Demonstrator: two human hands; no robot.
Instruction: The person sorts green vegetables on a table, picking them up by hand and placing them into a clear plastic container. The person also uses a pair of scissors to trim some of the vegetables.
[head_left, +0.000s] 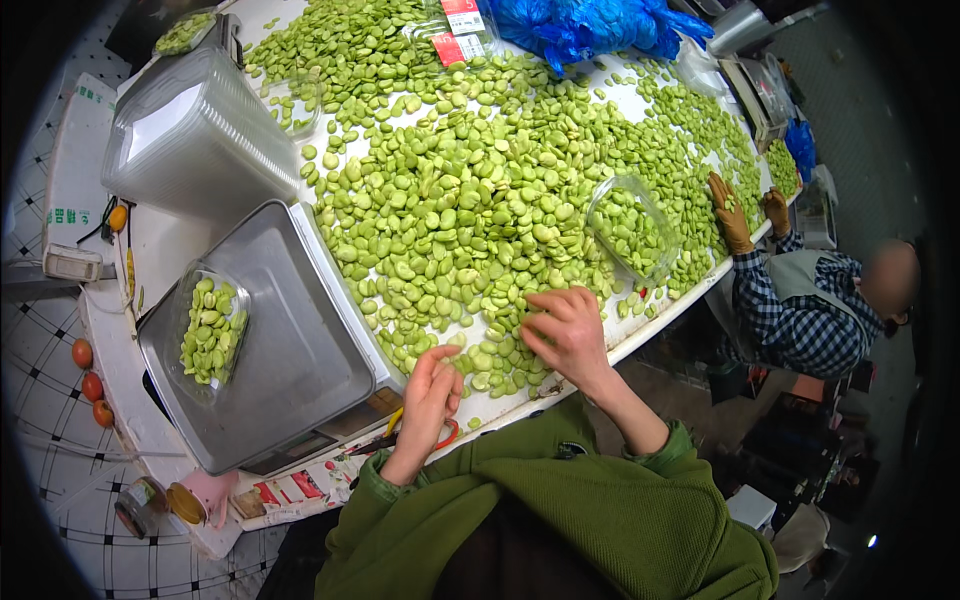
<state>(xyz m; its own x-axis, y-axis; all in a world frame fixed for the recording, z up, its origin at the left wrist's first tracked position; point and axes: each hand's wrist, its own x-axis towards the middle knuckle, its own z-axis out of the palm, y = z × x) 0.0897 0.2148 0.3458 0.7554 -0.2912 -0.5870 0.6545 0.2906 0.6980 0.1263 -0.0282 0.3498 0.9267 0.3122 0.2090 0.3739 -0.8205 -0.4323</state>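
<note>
Shelled broad beans (465, 202) lie heaped across the white table. At the table's near edge, my right hand (566, 334) rests its bent fingers at the front of the heap; whether a bean is between them cannot be told. My left hand (433, 394) is raised left of it, over the near beans, fingers curled; its grip is unclear. A clear plastic tray of beans (632, 229) sits on the heap to the right. Another filled clear tray (212, 330) stands on the grey metal pan of a weighing scale (300, 337) at the left.
Stacked empty clear trays (202, 135) stand behind the scale. Red-handled scissors (448, 433) lie by the front edge. Blue plastic bags (592, 26) and labelled trays (457, 34) are at the back. A co-worker in brown gloves (731, 214) handles beans at the right. A pink mug (206, 495) stands lower left.
</note>
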